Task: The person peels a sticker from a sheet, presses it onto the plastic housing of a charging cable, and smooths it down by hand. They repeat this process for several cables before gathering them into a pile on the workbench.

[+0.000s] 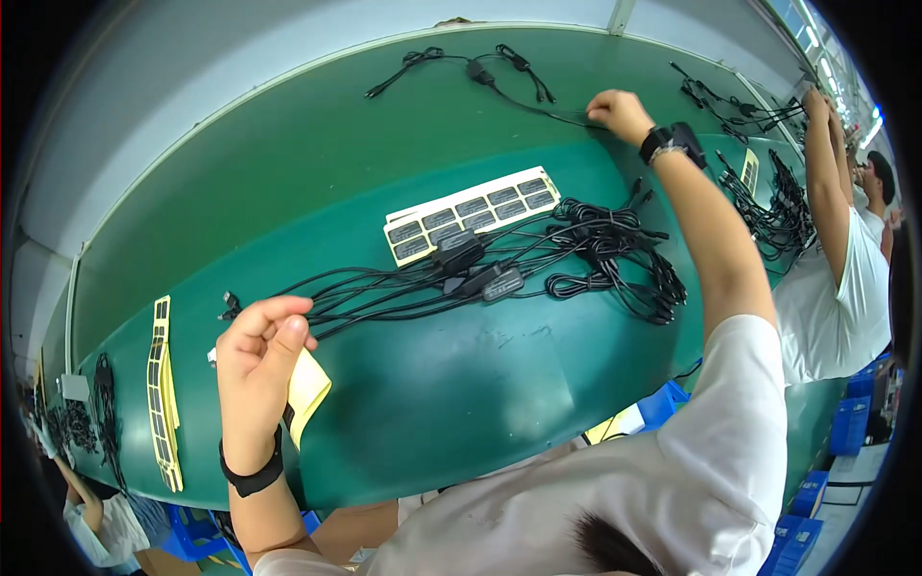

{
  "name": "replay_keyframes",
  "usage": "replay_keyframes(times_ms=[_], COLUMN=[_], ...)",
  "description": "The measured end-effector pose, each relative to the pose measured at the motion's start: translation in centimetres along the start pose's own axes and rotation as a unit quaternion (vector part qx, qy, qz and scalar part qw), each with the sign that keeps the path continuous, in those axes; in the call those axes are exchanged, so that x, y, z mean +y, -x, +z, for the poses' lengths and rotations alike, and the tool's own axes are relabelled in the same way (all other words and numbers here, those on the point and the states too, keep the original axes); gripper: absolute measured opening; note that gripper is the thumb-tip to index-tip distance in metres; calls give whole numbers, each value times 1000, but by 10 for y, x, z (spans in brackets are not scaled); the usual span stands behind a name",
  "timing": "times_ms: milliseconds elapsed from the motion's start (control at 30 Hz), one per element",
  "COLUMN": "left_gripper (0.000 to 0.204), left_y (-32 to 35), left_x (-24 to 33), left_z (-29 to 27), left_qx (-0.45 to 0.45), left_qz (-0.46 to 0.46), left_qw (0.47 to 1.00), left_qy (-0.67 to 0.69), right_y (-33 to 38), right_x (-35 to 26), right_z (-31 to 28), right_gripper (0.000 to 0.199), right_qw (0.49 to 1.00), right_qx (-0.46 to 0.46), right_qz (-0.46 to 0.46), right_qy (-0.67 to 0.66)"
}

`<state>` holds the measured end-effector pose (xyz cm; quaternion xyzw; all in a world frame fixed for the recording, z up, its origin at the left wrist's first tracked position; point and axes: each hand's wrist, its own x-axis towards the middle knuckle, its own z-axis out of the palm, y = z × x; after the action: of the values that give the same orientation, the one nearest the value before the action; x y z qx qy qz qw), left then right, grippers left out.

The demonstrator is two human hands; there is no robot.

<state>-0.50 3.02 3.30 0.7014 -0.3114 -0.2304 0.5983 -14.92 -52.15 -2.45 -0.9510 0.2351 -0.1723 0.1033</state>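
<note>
My left hand (252, 360) is raised at the near left of the bench, fingers curled and thumb against them. A yellow label sheet (309, 392) sticks out from under its thumb side, seemingly gripped; the palm hides part of it. Beyond that hand lies a bundle of black cables (384, 298) with small boxes in the middle and coiled ends to the right. At the far side, my right hand (622, 115) pinches a black cable (538, 108), which leads to a small box and two tied branches. A white sheet of black labels (471, 213) lies behind the bundle.
The green bench (432, 403) curves across the view. Another label strip (161, 394) lies on the left, near more dark cables (105, 413). To the right, a co-worker (836, 288) reaches over a cable heap (773, 206). Blue bins (850, 422) stand below.
</note>
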Motion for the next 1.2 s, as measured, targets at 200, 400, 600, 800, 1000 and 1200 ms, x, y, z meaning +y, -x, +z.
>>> replay_keyframes(times_ms=[200,400,600,800,1000,1200], left_gripper=[15,13,16,32,35,22], left_y=[4,4,5,-23,-91,-142], left_x=[-7,-10,-10,35,40,67], left_z=[-1,-2,1,51,118,76], left_qx=[4,31,36,44,152,220], left_qz=[-13,-30,-13,171,324,416], left_qw=[1000,999,999,973,897,869], left_qy=[2,16,5,-148,-261,-153], right_y=[26,53,45,20,36,-7], right_x=[39,39,21,-141,-293,-231], right_z=[-12,-12,-3,-73,-93,-88], right_gripper=[32,27,12,18,10,42], right_qw=[999,997,980,979,871,914], right_qx=[-17,-56,53,92,127,194], right_qz=[12,-43,-35,-172,-460,-357], right_qy=[-29,10,186,58,119,-18])
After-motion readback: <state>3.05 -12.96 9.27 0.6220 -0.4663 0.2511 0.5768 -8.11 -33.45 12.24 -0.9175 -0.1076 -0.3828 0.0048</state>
